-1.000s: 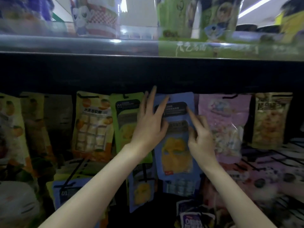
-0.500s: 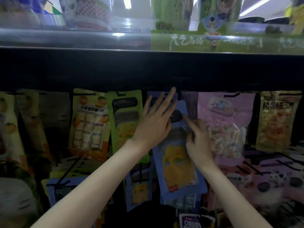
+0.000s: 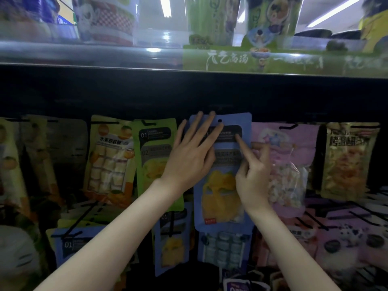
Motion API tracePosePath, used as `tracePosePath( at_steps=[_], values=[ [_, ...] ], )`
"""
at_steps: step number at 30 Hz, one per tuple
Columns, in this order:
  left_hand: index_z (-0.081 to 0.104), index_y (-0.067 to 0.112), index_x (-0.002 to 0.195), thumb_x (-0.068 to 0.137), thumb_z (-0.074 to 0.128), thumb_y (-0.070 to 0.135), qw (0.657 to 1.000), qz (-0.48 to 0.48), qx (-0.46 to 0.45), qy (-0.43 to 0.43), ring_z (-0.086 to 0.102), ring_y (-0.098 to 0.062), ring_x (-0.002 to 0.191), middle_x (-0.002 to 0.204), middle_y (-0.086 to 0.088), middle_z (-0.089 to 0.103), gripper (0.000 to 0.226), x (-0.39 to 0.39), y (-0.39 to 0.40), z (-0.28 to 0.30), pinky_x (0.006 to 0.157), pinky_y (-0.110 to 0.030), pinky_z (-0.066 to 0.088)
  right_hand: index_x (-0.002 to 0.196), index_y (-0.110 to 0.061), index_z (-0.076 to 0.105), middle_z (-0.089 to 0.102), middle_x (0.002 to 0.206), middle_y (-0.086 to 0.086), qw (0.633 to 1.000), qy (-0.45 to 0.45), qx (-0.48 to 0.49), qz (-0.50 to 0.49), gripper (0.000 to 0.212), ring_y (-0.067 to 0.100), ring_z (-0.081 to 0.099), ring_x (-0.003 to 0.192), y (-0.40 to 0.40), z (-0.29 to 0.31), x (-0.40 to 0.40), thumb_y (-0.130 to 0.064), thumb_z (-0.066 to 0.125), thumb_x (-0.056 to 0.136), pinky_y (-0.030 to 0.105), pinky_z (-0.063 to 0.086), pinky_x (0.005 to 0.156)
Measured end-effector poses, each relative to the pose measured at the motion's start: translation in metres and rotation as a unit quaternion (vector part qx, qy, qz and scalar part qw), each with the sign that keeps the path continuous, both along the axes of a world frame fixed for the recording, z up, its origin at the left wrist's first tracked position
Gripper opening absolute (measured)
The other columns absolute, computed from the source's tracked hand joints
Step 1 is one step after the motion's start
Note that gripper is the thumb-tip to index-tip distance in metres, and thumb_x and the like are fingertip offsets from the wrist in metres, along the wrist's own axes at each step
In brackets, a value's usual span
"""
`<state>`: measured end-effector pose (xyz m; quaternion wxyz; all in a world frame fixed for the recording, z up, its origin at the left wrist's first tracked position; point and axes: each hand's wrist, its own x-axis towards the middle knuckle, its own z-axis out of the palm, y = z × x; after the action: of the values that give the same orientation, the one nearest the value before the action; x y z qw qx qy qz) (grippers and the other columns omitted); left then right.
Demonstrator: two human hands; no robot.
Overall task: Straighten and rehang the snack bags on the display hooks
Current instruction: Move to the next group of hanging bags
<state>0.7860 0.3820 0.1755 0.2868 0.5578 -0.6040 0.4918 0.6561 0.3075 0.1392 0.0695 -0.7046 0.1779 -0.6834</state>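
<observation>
Left hand (image 3: 189,158) lies flat with straight fingers on the blue plastic mango snack bag (image 3: 222,198); right hand (image 3: 253,177) pinches that bag's right edge, forefinger extended.

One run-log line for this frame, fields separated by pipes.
left hand: flat on blue bag | right hand: forefinger on label, others curled | hang hole in view | neighbours: green bag, pink bag

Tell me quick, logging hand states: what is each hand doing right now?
Left hand: open, straight fingers pressed flat on the blue snack bag.
Right hand: index finger touches the bag; whether it grips cannot be told.
</observation>
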Motion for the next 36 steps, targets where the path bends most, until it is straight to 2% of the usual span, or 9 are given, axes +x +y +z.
tracePosePath(
  at_steps=[6,11,17,24,26,29,31,34,36],
  values=[
    [0.038,0.017,0.142,0.095,0.036,0.026,1.000,0.018,-0.012,0.019,0.020,-0.028,0.140,0.150,-0.008,0.030,0.047,-0.004,-0.001,-0.004,0.113,-0.041,0.009,0.132,-0.006,0.050,0.039,0.102,0.010,0.999,0.024,0.010,0.033,0.050,0.004,0.032,0.079,0.003,0.002,-0.005,0.011,0.039,0.086,-0.005,0.031,0.077],
    [0.040,0.013,0.140,0.094,0.039,0.023,0.999,0.017,-0.025,0.019,0.019,-0.030,0.140,0.150,-0.009,0.031,0.047,-0.008,-0.005,-0.005,0.113,-0.043,0.010,0.134,-0.011,0.049,0.038,0.104,0.006,0.995,0.043,0.046,0.071,0.052,0.020,0.044,0.083,0.006,0.002,-0.006,0.013,0.041,0.089,0.004,0.037,0.071],
    [0.030,0.008,0.144,0.096,0.033,0.022,0.999,0.003,-0.007,0.041,0.010,-0.024,0.142,0.152,-0.012,0.020,0.050,-0.011,-0.012,-0.011,0.116,-0.040,0.006,0.134,-0.018,0.047,0.038,0.105,0.005,0.991,0.057,0.072,0.101,0.053,0.016,0.042,0.082,0.005,0.004,-0.009,0.012,0.041,0.091,0.003,0.036,0.069],
    [0.024,0.010,0.146,0.097,0.031,0.026,0.999,0.028,0.003,0.044,0.007,-0.022,0.143,0.154,-0.010,0.016,0.052,-0.012,-0.012,-0.012,0.116,-0.041,0.005,0.133,-0.010,0.051,0.039,0.106,0.006,0.997,0.044,0.022,0.066,0.048,0.010,0.041,0.089,0.005,0.003,-0.008,0.007,0.039,0.089,0.002,0.037,0.077],
    [0.019,0.010,0.147,0.098,0.028,0.028,0.998,0.024,0.008,0.059,0.003,-0.019,0.143,0.154,-0.007,0.009,0.053,-0.012,-0.013,-0.012,0.117,-0.040,0.002,0.132,-0.006,0.052,0.038,0.105,0.006,0.998,0.043,-0.010,0.035,0.048,0.004,0.037,0.086,0.003,0.003,-0.008,0.003,0.037,0.087,0.000,0.034,0.077],
    [0.015,0.008,0.147,0.099,0.026,0.030,0.998,0.022,0.014,0.065,0.000,-0.018,0.143,0.154,-0.005,0.004,0.055,-0.015,-0.014,-0.013,0.117,-0.038,0.000,0.132,-0.004,0.051,0.035,0.103,0.006,0.999,0.049,-0.023,0.008,0.049,0.006,0.036,0.079,0.000,0.001,-0.008,0.004,0.037,0.086,0.006,0.035,0.076],
    [0.018,0.007,0.147,0.098,0.026,0.032,0.998,0.023,0.018,0.060,0.002,-0.018,0.143,0.154,-0.006,0.006,0.055,-0.018,-0.016,-0.014,0.116,-0.038,0.001,0.133,-0.005,0.050,0.035,0.103,0.006,0.999,0.047,-0.011,0.015,0.049,0.008,0.036,0.080,-0.002,0.000,-0.009,0.007,0.039,0.087,0.007,0.036,0.078],
    [0.021,0.007,0.146,0.098,0.027,0.032,0.998,0.028,0.014,0.051,0.004,-0.020,0.143,0.154,-0.008,0.009,0.054,-0.019,-0.017,-0.013,0.117,-0.039,0.003,0.135,-0.009,0.048,0.036,0.105,0.006,0.997,0.053,0.026,0.054,0.050,0.010,0.040,0.086,-0.002,0.001,-0.012,0.011,0.042,0.089,-0.002,0.033,0.081],
    [0.021,0.007,0.147,0.099,0.029,0.030,0.998,0.030,0.003,0.058,0.004,-0.021,0.143,0.154,-0.010,0.008,0.054,-0.016,-0.016,-0.011,0.117,-0.038,0.002,0.133,-0.006,0.050,0.038,0.106,0.006,0.998,0.045,0.002,0.052,0.047,0.006,0.040,0.087,0.003,0.005,-0.011,0.007,0.041,0.089,-0.002,0.034,0.082]
  ],
)
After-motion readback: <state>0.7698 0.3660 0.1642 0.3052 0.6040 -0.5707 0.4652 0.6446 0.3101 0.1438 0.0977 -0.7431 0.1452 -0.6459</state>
